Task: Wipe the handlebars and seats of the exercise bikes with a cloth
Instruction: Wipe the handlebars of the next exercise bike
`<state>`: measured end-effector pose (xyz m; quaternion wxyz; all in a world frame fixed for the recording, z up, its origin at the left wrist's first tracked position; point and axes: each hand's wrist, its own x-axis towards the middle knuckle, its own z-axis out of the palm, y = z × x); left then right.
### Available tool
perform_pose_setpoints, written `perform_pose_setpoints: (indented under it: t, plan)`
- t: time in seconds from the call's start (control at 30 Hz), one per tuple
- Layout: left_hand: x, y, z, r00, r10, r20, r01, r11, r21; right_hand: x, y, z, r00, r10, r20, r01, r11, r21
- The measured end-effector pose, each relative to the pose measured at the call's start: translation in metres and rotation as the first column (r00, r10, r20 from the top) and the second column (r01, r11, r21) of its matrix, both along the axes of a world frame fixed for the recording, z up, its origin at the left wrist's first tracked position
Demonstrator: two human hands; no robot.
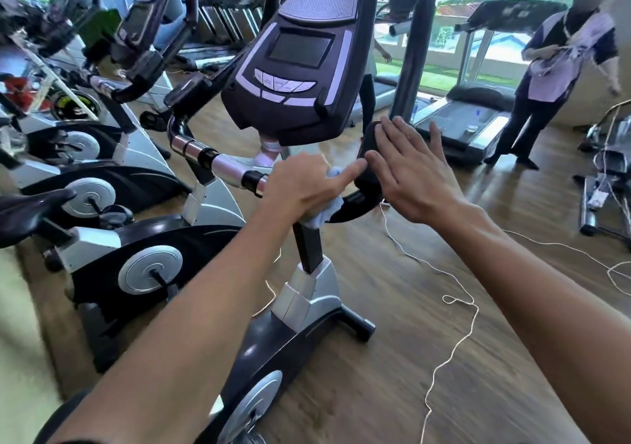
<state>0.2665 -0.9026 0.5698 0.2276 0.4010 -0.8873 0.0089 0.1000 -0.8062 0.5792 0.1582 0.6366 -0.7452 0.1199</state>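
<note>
Left hand [300, 187] grips cloth [327, 210] on handlebar [362, 201]; right hand [415, 174] hovers flat, fingers straight, beside it.

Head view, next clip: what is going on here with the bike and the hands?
A person is cleaning the nearest exercise bike in a gym. The left hand holds a pale blue cloth against the handlebar just below the console, index finger stretched out. The right hand is open, fingers straight, resting flat against the black foam grip on the bar's right end. White cord trails over the wooden floor. Another person stands by the treadmills.
</note>
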Motion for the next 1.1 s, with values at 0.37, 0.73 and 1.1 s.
perform_pose_setpoints:
  t: [0.37,0.73,1.1]
  plan:
    - [0.014,0.024,-0.034,0.852,0.096,-0.514,-0.114,0.994,-0.003,0.012,0.025,-0.007,0.986,0.104,0.132,-0.092,0.991,-0.094]
    - [-0.02,0.054,0.045,0.526,0.115,-0.843,0.003,0.991,0.136,0.06,0.05,0.007,0.649,0.488,0.584,-0.017,0.776,-0.63]
    - [-0.058,0.018,0.077,0.562,0.164,-0.811,0.735,0.351,0.58,0.02,0.035,0.021,0.959,0.102,0.264,0.054,0.849,-0.526]
